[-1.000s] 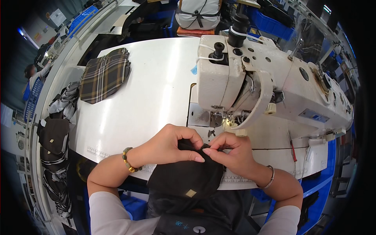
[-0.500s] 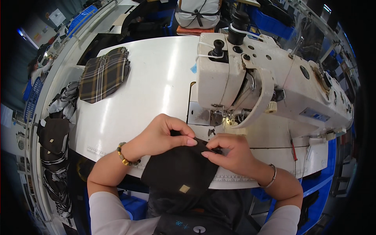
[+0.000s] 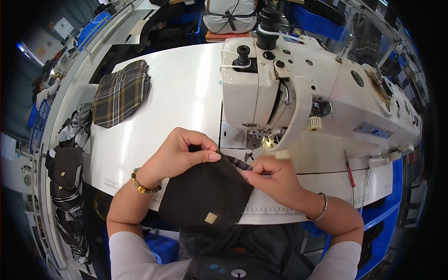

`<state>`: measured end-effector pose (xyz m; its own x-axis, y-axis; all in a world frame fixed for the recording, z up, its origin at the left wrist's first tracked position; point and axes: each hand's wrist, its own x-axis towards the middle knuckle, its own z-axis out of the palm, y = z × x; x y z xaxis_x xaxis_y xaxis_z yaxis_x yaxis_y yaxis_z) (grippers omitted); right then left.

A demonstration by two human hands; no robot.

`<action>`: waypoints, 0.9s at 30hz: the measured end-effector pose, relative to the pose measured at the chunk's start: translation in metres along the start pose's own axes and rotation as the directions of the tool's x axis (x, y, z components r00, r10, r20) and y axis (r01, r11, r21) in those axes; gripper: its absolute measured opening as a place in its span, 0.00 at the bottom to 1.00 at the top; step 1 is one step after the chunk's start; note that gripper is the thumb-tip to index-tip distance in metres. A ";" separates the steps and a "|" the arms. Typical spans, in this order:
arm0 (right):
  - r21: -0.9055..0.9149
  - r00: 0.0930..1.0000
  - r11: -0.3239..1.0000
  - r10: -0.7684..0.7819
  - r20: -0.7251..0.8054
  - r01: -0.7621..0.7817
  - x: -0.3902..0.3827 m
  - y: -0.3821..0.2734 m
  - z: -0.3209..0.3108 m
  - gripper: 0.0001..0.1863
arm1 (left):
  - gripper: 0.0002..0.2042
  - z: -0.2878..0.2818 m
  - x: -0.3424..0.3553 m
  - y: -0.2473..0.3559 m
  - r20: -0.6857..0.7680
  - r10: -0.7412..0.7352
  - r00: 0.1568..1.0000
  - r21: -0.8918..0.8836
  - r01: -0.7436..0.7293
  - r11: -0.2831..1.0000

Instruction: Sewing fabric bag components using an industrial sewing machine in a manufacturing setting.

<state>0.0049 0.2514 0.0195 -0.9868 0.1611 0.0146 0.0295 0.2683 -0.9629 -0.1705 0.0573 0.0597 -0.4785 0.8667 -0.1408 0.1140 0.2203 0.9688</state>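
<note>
A dark brown fabric piece (image 3: pixel 200 191) with a small pale square patch hangs over the table's front edge between my hands. My left hand (image 3: pixel 186 151) pinches its upper edge between thumb and forefinger. At the piece's right corner, my right hand (image 3: pixel 273 179) is closed on the same edge. Between the two hands that edge parts a little, and a strip of plaid cloth (image 3: pixel 238 162) shows inside. Just beyond my hands stands a white sewing machine (image 3: pixel 289 88), its presser foot and needle area close to my right hand.
A stack of plaid fabric pieces (image 3: pixel 122 93) lies at the table's left. Beyond the left edge hang bundles of dark pieces (image 3: pixel 65 168). A ruler strip (image 3: pixel 275 213) runs along the front edge. A red-handled tool (image 3: pixel 350 173) lies at right, and a pale bag (image 3: pixel 229 16) stands behind.
Both hands have shifted slightly, with the left moving up and left. The edge between them has opened, so the plaid strip shows more. The fabric piece has moved a little left.
</note>
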 end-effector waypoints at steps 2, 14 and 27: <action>0.136 0.996 0.988 -0.062 -0.062 0.070 -0.001 0.003 0.005 0.06 | 0.04 0.000 0.001 -0.002 -0.019 0.006 1.000 -0.001 -0.006 1.000; -0.024 0.967 0.967 -0.254 0.018 0.255 0.001 0.000 -0.005 0.06 | 0.05 -0.002 0.005 -0.008 -0.039 -0.037 0.999 -0.011 0.036 0.999; 0.066 0.995 0.995 -0.078 -0.056 0.081 -0.001 -0.005 -0.003 0.06 | 0.04 0.001 0.002 -0.005 -0.033 -0.034 0.999 0.007 0.034 0.999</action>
<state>0.0065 0.2525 0.0252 -0.9756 0.1928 0.1046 -0.0615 0.2175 -0.9741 -0.1716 0.0582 0.0543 -0.5109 0.8433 -0.1665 0.1040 0.2529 0.9619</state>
